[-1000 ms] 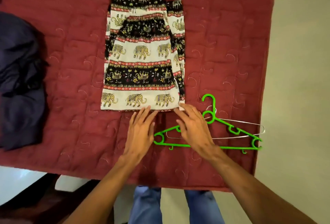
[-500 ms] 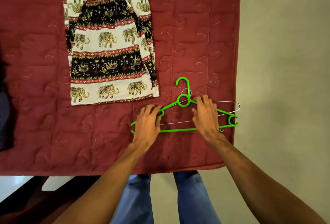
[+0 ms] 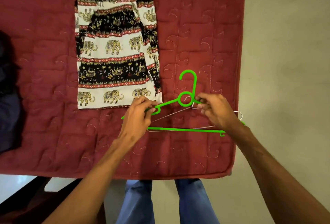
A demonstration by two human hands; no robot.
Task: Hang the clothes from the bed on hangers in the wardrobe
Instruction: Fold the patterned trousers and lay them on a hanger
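My bed [image 3: 205, 27] wears a maroon quilted cover. On it lie folded black, white and red elephant-print trousers [image 3: 114, 48], a bright green plastic hanger [image 3: 194, 88] over a thin metal wire hanger [image 3: 171, 114], and, at my left, a dark navy garment [image 3: 9, 113].

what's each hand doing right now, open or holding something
left hand: closed, gripping one shoulder of the green hanger.
right hand: closed, pinching the green hanger beside its ring, just over the wire hanger neck.

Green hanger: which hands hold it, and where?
The left hand grips the green hanger on one shoulder; the right hand pinches beside its ring, perhaps the wire hanger.
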